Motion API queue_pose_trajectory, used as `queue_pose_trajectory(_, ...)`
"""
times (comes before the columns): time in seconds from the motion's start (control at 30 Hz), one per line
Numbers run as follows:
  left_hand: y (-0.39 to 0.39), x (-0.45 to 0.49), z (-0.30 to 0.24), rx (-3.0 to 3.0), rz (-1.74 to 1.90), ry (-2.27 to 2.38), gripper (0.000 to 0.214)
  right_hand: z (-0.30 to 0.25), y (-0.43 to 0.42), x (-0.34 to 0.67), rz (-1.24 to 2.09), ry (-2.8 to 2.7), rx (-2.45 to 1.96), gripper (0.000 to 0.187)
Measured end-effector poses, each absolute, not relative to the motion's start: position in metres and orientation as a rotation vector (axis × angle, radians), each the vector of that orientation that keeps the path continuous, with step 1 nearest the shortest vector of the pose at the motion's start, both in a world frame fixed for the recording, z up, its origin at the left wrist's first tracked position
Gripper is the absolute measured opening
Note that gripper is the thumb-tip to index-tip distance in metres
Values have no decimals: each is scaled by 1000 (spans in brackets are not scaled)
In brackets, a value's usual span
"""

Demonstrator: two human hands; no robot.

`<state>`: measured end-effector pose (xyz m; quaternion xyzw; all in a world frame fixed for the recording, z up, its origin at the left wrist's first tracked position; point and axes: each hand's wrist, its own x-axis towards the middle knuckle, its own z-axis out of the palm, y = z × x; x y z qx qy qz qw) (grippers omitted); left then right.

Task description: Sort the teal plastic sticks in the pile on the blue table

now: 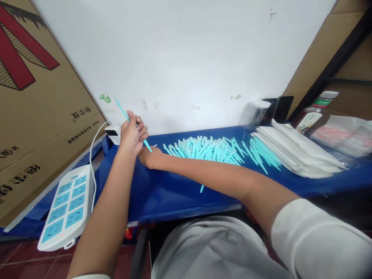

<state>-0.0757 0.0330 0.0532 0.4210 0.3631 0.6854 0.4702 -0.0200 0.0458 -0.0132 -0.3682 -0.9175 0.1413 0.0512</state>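
My left hand [134, 132] is raised over the left end of the blue table, its fingers closed round a slim turquoise stick [121, 108] shaped like an eyebrow razor. The stick slants, with its flat head up by the wall and its tapered end low. My right arm reaches across the table, so that my right hand [149, 157] is just below and behind the left wrist; its fingers are hidden. A heap of similar turquoise sticks [203, 149] with whitish ends lies behind my right forearm. A smaller group of sticks [263, 151] lies to its right.
A white power strip [65, 207] hangs at the table's left edge, near a small white device [113, 133] with a cable. To the right are a stack of white packets [299, 151], a clear jar [255, 114], a bottle [315, 110] and a pinkish bag [343, 133]. Cardboard [40, 128] stands at left.
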Motion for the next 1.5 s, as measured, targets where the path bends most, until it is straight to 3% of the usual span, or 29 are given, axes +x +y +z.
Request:
queue_pose_trajectory(0.13,26,-80,64,1005,1670,823,52,4,34,30,390,-2823,-1178,17)
queue_pose_trajectory(0.3,19,-83,72,1018,1662,799,51,26,39,121,335,-2785,-1320,37)
queue_pose_trajectory(0.43,17,-72,70,1052,1563,846,51,38,83,226,135,-2559,-1668,41)
queue_pose_trajectory(0.67,11,-41,50,1308,1149,882,50,2,137,372,11,-2389,-2135,42)
queue_pose_trajectory(0.8,8,-25,36,1478,910,952,52,-26,143,392,16,-2433,-2163,43)
queue_pose_trajectory(1.03,6,-11,22,1581,827,1010,50,-44,158,398,3,-2453,-2126,45)
queue_pose_trajectory(1.5,4,3,5,1462,594,891,51,-23,132,402,-10,-2255,-1748,59)
